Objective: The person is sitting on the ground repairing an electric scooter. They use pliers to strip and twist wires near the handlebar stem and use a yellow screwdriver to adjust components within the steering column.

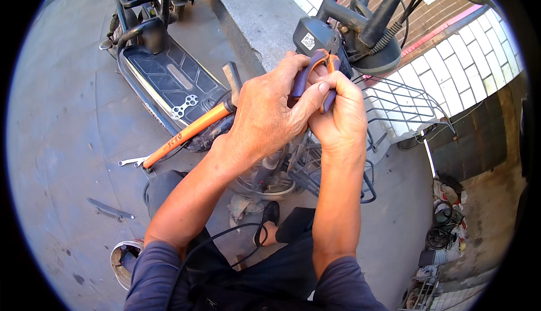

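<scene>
Both hands are raised in front of the scooter's handlebar stem, at a pair of pliers (307, 74) with purple and orange grips. My left hand (270, 102) is closed, its thumb and fingers about one grip. My right hand (340, 111) is closed too, fingers curled at the other grip, thumb near its upper part. The two grips stand apart, and the pliers' jaws are hard to make out against the dark stem. Whether a small piece sits between the fingers cannot be seen. Just behind the hands is the scooter's dark headstock (318, 38) with a square label.
A black wire basket (406, 105) hangs at the right. Left of my arms stand an orange hand pump (189, 133) and another scooter (174, 74), a flat multi-hole spanner (183, 106) on its footboard. Spanners (133, 161), metal levers (110, 208) and a bucket (121, 263) are on the ground.
</scene>
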Demonstrator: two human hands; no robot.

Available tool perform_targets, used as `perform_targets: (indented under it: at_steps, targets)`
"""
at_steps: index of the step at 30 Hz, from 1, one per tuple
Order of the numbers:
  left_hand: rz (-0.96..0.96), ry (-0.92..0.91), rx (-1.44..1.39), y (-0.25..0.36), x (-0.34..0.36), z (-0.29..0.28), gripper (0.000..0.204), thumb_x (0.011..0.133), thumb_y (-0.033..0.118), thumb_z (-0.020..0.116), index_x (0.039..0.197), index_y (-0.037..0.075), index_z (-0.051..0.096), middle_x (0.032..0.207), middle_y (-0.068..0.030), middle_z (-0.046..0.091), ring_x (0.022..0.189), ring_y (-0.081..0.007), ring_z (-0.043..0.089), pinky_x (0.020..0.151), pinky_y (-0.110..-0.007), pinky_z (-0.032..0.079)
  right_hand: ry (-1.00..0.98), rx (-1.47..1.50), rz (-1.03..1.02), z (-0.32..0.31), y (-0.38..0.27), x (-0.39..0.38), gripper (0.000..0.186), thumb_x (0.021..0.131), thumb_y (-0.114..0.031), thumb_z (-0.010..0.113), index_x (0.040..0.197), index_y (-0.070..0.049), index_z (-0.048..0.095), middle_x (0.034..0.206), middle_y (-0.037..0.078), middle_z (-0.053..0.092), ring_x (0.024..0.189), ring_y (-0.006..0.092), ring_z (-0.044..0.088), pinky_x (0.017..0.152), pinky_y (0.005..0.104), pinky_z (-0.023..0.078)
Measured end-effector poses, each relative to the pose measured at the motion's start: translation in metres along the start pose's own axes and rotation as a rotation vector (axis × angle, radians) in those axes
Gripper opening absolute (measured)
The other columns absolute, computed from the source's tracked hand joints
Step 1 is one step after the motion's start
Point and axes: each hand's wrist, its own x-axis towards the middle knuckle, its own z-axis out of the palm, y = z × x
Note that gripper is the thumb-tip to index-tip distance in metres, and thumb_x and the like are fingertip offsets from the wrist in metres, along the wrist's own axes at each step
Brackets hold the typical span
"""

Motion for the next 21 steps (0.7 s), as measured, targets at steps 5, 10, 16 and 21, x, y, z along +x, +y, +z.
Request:
perform_targets:
  at_steps: [5,10,16,21]
  targets:
    - [-0.268,-0.049,-0.189,0.0,0.009,-0.006,0.035,0.09,0.019,0.066,0.116,-0.004,0.064,0.063,0.0004,0.056,0.059,-0.0041,0.048,0.054,-0.021,0.037,-0.063,-0.01,-0.002,-0.002,-0.003,-0.004,0.031,0.086,0.002,0.048,0.117,0.003,0.052,0.11,0.012,0.061,0.101,0.0225,0.063,0.085,0.0353,0.054]
    - [-0.379,-0.128,-0.3,0.004,0.012,-0.009,0.035,0.091,0.02,0.064,0.115,-0.005,0.065,0.065,0.003,0.055,0.058,-0.0024,0.044,0.052,-0.02,0.033,0.047,-0.083,-0.018,0.003,-0.005,-0.006,0.034,0.087,0.002,0.047,0.12,0.001,0.051,0.115,0.012,0.061,0.099,0.0223,0.064,0.077,0.0332,0.057]
    - [-0.414,-0.16,-0.456,0.005,0.014,-0.008,0.033,0.093,0.019,0.06,0.114,-0.006,0.066,0.069,0.0005,0.059,0.061,-0.0026,0.047,0.053,-0.021,0.037,-0.006,0.008,0.059,-0.013,-0.011,-0.006,0.039,0.085,0.003,0.045,0.124,-0.001,0.048,0.121,0.013,0.06,0.103,0.0247,0.065,0.069,0.0319,0.06]
    - [-0.272,-0.049,-0.198,-0.003,0.013,-0.001,0.031,0.094,0.017,0.06,0.114,-0.006,0.067,0.073,-0.0012,0.065,0.068,-0.0033,0.054,0.06,-0.022,0.045,-0.016,0.025,0.049,-0.009,-0.012,-0.007,0.039,0.085,0.001,0.043,0.124,-0.002,0.048,0.125,0.013,0.059,0.108,0.0276,0.064,0.081,0.0378,0.059]
